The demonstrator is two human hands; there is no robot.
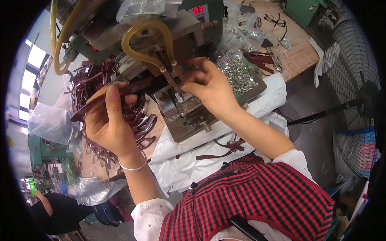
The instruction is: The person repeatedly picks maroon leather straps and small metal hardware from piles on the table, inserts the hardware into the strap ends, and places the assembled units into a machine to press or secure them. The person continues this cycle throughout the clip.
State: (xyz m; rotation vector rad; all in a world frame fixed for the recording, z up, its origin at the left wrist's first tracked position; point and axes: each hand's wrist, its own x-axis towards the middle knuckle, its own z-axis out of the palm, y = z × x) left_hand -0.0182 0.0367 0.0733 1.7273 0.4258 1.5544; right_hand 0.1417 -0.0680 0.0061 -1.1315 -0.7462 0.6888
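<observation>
My left hand (110, 130) is closed around a dark red-brown eyeglass temple (138, 85), thumb on top, the temple's inner end pointing at a bench machine (189, 114). My right hand (215, 90) reaches into the machine's working point, thumb and fingers drawn together beside the electrode-like tips (171, 78). Whatever is between those fingertips is too small or hidden to name. Yellow hoses (150, 25) loop down to the tips. Just right of my right hand, many tiny shiny metal parts (241, 76) lie heaped on the machine's base.
A large pile of brown temples (90, 82) covers the bench at left. A few more temples lie on the white sheet (177, 164) near my lap and others (259, 60) at far right. Glasses (275, 20) rest farther back. A fan (354, 92) stands right; another person (60, 213) is lower left.
</observation>
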